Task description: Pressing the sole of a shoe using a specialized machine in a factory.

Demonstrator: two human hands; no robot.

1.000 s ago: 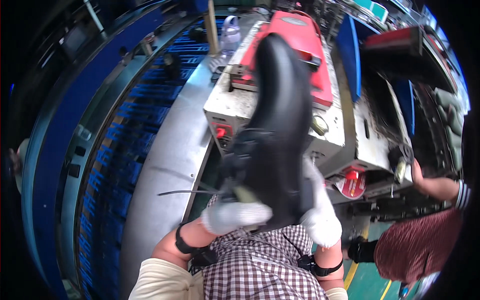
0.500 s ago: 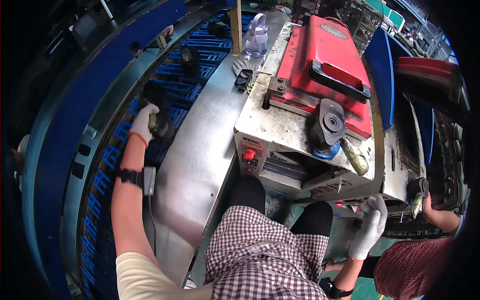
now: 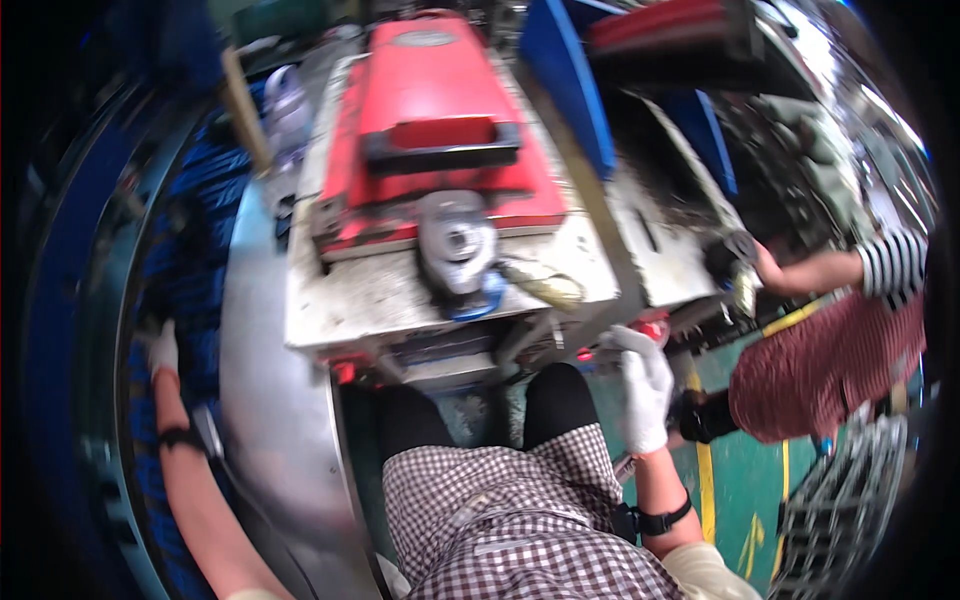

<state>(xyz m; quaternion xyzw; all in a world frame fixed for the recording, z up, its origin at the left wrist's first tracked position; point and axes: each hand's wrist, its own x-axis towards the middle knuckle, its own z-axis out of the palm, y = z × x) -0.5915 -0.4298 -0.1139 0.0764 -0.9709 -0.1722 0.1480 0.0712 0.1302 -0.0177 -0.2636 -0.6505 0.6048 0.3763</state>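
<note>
My left hand [image 3: 161,349], in a pale glove, reaches far left over the slatted blue conveyor [image 3: 205,260]. Its fingers are smeared by motion, and a dark shape lies by them; whether it is gripped does not show. Raised in front of the machine, my white-gloved right hand [image 3: 645,390] has its fingers loosely apart and nothing visible in them. Closest above it is the white machine [image 3: 360,310] with a red hood [image 3: 430,75] and black handle [image 3: 440,155]. At its front stands a dark grey rounded piece [image 3: 456,240] with an olive-gold piece [image 3: 545,282] beside it.
A metal table [image 3: 270,400] runs between me and the conveyor. A lilac bottle [image 3: 288,115] stands at its far end, near a wooden post [image 3: 245,110]. At right, a co-worker's hand [image 3: 770,270] touches a similar dark piece [image 3: 728,255]. A grey rack [image 3: 840,510] stands lower right.
The view has swung right, so the machine appears further left. Half a second ago, my left hand was on a dark piece with an olive part over the conveyor. My right hand stays raised.
</note>
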